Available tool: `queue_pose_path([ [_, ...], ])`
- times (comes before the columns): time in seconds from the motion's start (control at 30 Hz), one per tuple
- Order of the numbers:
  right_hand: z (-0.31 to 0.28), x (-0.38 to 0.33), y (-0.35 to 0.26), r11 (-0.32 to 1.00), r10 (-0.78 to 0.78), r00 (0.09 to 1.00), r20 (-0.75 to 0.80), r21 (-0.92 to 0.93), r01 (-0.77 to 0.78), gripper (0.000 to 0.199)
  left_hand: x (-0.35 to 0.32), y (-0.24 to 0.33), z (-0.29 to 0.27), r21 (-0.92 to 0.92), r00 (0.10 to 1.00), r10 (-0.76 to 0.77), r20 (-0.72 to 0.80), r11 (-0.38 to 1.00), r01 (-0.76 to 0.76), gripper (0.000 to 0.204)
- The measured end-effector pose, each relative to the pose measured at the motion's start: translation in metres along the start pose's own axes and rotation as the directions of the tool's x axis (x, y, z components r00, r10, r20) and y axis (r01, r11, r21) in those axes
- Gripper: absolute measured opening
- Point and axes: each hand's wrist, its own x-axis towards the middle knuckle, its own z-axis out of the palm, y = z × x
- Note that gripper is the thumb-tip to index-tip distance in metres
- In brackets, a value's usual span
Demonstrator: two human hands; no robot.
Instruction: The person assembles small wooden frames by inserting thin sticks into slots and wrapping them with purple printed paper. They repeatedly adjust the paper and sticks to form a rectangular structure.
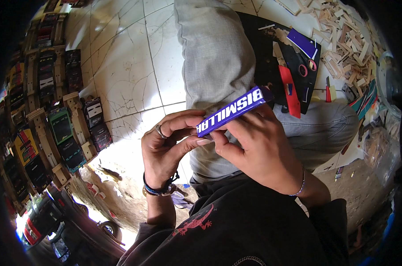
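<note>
Cracked white floor tiles; purple lettered bar held above grey trousers.
Left hand pinches its lower end between thumb and fingers; right hand grips its near side. Judged risk: uneven finger pressure could crease the glossy face or cause slippage.

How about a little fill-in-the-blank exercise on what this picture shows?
1. The left hand and the right hand hold a strip whose lettering is coloured ____.
2. Scissors lie on a board coloured ____.
3. Wood scraps are heaped toward the picture's upper ____ corner.

Missing words: white; black; right.
</note>
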Motion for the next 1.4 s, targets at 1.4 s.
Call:
queue_pose_path([
  [1.4,-0.010,-0.007,0.015,0.804,0.227,0.950,-0.215,0.592,-0.058,0.041,0.013,-0.012,0.022,-0.141,0.968,0.118,-0.223,0.978,-0.152,0.025],
])
